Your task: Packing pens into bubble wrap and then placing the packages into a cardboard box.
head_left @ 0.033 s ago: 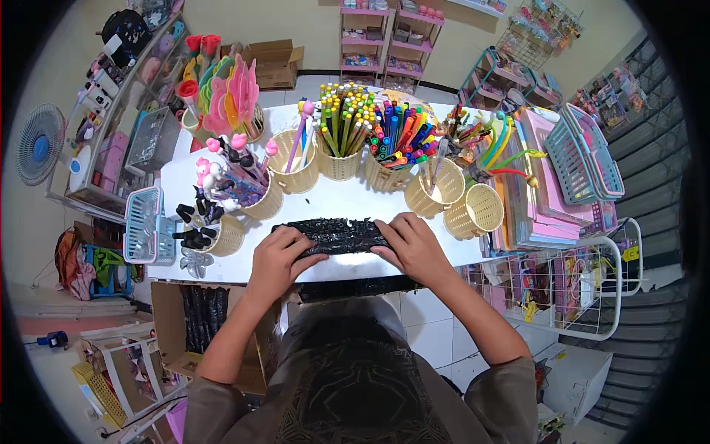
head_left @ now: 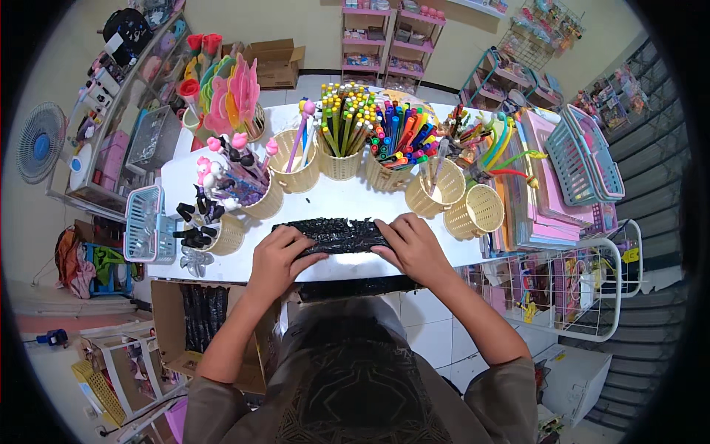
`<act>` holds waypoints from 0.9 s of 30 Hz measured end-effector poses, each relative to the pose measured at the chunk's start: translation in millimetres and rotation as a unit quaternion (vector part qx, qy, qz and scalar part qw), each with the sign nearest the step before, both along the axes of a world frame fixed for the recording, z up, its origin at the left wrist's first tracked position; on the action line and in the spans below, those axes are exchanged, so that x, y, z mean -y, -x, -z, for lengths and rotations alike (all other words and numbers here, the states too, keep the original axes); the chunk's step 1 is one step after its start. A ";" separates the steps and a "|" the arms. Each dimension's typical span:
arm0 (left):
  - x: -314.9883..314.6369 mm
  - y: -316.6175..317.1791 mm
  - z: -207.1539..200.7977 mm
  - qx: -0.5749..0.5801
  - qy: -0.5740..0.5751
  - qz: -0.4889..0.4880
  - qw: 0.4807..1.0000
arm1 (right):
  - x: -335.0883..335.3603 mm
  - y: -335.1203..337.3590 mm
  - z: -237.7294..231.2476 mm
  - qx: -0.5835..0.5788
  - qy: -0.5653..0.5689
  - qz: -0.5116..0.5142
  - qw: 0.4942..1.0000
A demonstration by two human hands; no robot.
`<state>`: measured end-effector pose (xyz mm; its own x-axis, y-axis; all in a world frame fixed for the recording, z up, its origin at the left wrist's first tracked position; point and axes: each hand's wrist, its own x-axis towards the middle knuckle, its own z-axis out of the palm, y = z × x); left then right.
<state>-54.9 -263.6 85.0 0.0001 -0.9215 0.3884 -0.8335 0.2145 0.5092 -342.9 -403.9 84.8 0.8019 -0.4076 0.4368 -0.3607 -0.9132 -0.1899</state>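
A flattened strip of crinkled black plastic, like a folded bag, lies near the front edge of the white table. My left hand grips its left end, fingers curled over the top and thumb stretched along the near side. At the other end, my right hand holds the plastic in the same way, thumb toward the middle. Both palms hide the ends of the strip. More black plastic shows just below the table edge, between my forearms.
Woven cups stand around the strip, including one full of coloured pens and a bare-looking one. A blue basket sits left; stacked books and another basket are right. An open cardboard box stands below left.
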 end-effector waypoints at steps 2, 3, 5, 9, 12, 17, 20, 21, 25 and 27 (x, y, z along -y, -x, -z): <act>-0.9 2.3 -0.5 -0.007 -0.002 -0.008 1.000 | -4.5 3.1 3.2 -0.002 0.001 0.005 1.000; -0.6 3.0 -1.2 -0.013 -0.002 -0.013 1.000 | -5.4 4.0 5.0 -0.003 0.003 0.013 1.000; -0.9 2.2 -1.2 0.005 -0.004 -0.009 1.000 | -4.9 4.1 6.1 0.015 0.001 0.005 1.000; 0.6 3.6 1.1 0.037 0.005 -0.011 0.999 | -0.1 -0.1 8.6 0.060 -0.003 0.004 0.998; -1.3 9.0 1.5 0.049 0.002 -0.039 0.998 | -1.3 -3.9 5.6 0.056 0.001 0.009 0.998; 5.4 6.8 -1.5 0.064 0.000 -0.024 0.998 | 5.2 -5.8 7.3 0.034 0.015 0.000 0.999; 10.4 7.4 -2.8 0.060 0.010 -0.045 0.997 | 3.1 -6.2 10.6 0.012 0.010 0.016 1.000; 10.9 6.5 -2.7 0.083 0.003 -0.032 0.996 | 2.1 -6.1 11.3 -0.003 -0.002 0.030 1.000; 13.6 4.7 -3.6 0.118 0.007 -0.027 0.993 | -1.1 -8.9 -1.0 0.009 0.061 0.036 0.997; 16.7 5.4 -5.3 0.105 0.003 -0.030 0.994 | -17.1 -11.0 -12.3 -0.049 0.070 0.084 0.993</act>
<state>-60.3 -280.3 90.3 -0.0266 -0.9202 0.3905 -0.9329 0.1632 0.3210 -331.9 -386.8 97.1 0.7694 -0.4790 0.4226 -0.5199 -0.8540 -0.0214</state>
